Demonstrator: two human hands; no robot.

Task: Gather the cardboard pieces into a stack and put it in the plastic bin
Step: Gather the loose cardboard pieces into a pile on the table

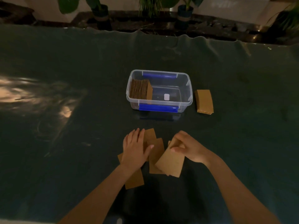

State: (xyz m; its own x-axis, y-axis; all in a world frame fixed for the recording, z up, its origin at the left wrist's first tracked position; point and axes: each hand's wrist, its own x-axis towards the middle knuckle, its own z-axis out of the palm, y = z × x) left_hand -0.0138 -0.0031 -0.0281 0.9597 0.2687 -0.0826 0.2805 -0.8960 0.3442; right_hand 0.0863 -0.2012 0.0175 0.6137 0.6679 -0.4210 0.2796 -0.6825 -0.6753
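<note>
Nearest on the dark tabletop (64, 159), the left hand (135, 149) presses flat, fingers spread, on loose cardboard pieces (156, 152); the right hand (186, 147) pinches a few by one edge. They look light, stiff and smooth; holding them by the edges seems best. Beyond, the plastic bin (186, 94) already holds a stack (140, 89).

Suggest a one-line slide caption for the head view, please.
Right hand lifts cardboard pieces as left hand presses others flat, near a half-filled plastic bin.

Brown cardboard pieces (156, 152), blue-handled clear bin (186, 101)
</note>
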